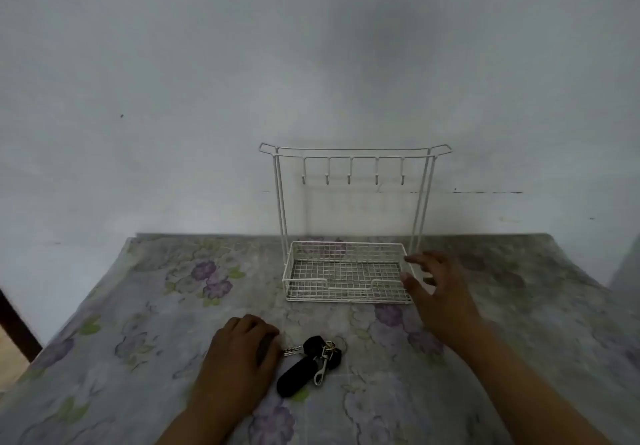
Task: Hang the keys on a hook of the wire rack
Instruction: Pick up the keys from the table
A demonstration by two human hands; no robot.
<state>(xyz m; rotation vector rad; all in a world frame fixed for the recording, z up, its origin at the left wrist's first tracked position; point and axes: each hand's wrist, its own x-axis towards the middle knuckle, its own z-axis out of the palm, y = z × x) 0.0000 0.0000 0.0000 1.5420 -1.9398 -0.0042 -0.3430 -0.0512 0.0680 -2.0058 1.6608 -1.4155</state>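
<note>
key bunch [309,361] lies flat on the floral tablecloth [145,306], lower centre of frame, below the white wire rack [349,223]. left hand [239,358] is curled, fingertips touching the key blades, nothing lifted yet. right hand [440,292] is spread open, empty, beside the rack's basket. long axis of black fob runs lower-left to upper-right. ring should be pinched, then slipped over 1 of 5 hooks [349,178].

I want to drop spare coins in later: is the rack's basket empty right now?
Empty, as far as shown: only the bare wire grid shows through the basket. The keys lie on the table.
</note>
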